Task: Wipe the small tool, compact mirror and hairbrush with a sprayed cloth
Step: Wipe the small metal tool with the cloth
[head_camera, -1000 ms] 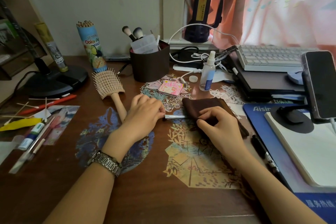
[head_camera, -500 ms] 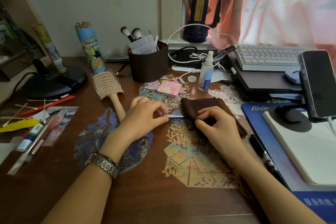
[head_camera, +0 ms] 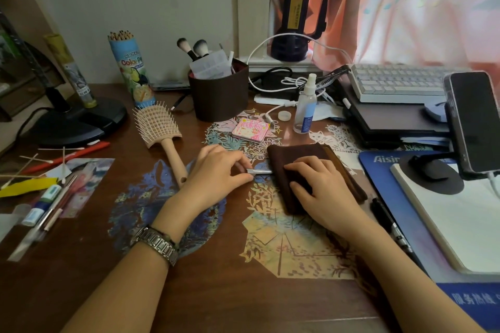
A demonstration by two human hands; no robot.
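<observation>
on the cluttered wooden desk (head_camera: 221, 292), small tool (head_camera: 260, 171) lengthwise left-right, left hand (head_camera: 216, 173) pinching it, right hand (head_camera: 322, 189) gripping the cloth (head_camera: 303, 154)

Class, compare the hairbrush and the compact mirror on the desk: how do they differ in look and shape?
The hairbrush is beige with a long handle; the compact mirror is pink, squarish and flat. The hairbrush shows bristles; the compact mirror shows a cartoon picture. Both lie untouched on the desk.
</observation>
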